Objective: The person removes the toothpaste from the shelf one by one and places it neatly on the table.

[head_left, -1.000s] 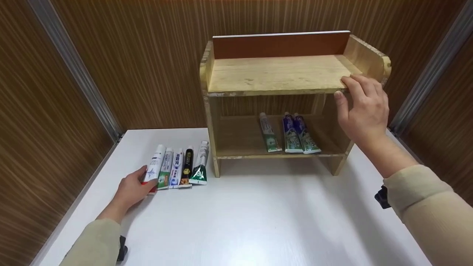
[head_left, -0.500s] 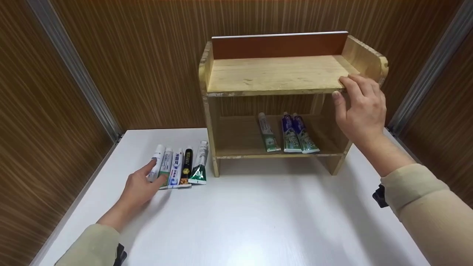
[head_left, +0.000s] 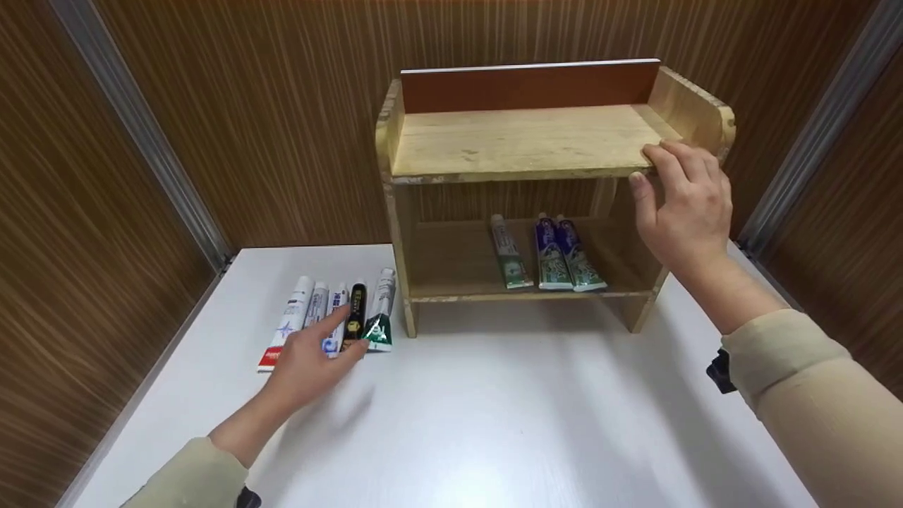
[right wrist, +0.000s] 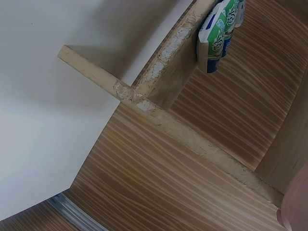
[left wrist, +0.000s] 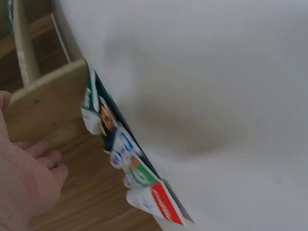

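Note:
Several toothpaste tubes lie side by side on the white table at the left. My left hand (head_left: pixel 310 363) is over them with thumb and index finger spread, holding nothing. Its index fingertip is at the black tube (head_left: pixel 357 310), its thumb near the green-and-white tube (head_left: pixel 381 317); contact is unclear. A red-and-white tube (head_left: pixel 289 321) is leftmost, and the hand partly covers the tubes between. My right hand (head_left: pixel 688 204) grips the front edge of the wooden shelf (head_left: pixel 522 144) at its right end, fingers on top, thumb at the front.
On the shelf's lower board (head_left: pixel 451 275) lie a white-and-green tube (head_left: pixel 509 250) and two blue-and-green tubes, one of them a blue tube (head_left: pixel 554 254) beside its twin. Wood-grain walls (head_left: pixel 303 106) enclose the table (head_left: pixel 494 416) at the back and sides.
My left hand has let go of the red-and-white tube and moved right across the row to the black and green-and-white tubes. My right hand stays on the shelf edge.

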### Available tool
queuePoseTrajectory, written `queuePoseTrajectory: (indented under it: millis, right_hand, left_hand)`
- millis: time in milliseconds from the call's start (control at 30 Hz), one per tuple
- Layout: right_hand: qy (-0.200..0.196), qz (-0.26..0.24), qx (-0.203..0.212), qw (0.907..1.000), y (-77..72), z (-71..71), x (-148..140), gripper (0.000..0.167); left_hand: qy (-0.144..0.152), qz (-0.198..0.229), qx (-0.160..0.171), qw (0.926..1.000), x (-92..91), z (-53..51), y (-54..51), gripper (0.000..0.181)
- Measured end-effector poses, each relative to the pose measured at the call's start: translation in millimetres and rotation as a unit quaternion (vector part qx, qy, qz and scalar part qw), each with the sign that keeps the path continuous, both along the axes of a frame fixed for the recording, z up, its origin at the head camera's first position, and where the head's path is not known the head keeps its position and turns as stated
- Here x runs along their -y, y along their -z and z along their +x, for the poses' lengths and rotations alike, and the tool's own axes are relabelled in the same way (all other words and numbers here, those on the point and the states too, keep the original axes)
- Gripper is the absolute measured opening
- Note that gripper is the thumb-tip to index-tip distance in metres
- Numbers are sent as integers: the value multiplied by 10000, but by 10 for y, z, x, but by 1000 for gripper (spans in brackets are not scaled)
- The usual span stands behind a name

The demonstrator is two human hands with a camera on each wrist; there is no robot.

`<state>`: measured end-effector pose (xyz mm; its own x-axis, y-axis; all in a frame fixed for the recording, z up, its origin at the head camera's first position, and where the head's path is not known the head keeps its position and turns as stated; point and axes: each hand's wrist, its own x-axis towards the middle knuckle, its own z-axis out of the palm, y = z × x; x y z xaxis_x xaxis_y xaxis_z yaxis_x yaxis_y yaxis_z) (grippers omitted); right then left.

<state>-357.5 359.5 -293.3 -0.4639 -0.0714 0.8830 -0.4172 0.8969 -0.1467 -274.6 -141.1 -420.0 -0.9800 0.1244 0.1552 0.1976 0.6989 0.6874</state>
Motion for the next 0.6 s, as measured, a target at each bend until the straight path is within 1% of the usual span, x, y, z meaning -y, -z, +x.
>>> queuePoseTrajectory:
  millis: [133,200,300,433,500,600]
  right_hand:
    - [10,32,15,10000,1,1,-4,44]
    - [7,-8,22,10000,-3,1,-7,44]
    - [28,25,19,10000,-10,4,-11,45]
    - [42,119,-35,9999,-5,2,-12,47]
    - [34,109,-57,9999,1,-1,-6,46]
    - [8,-46,-70,10000,11,-5,7,43]
  left_hand:
    - [325,65,-194,9993,-238,57,-84,72]
    - [464,27,-343,9983,-362,67,-138,71]
    - [702,110,-528,9961,-547,66,-223,70]
    - [1059,369,-805,9904,-781,33,-299,70]
    - [1166,431,-918,9880,-900,6,-323,70]
    - [1239,563,-973,9859,-1085,-51,-349,71]
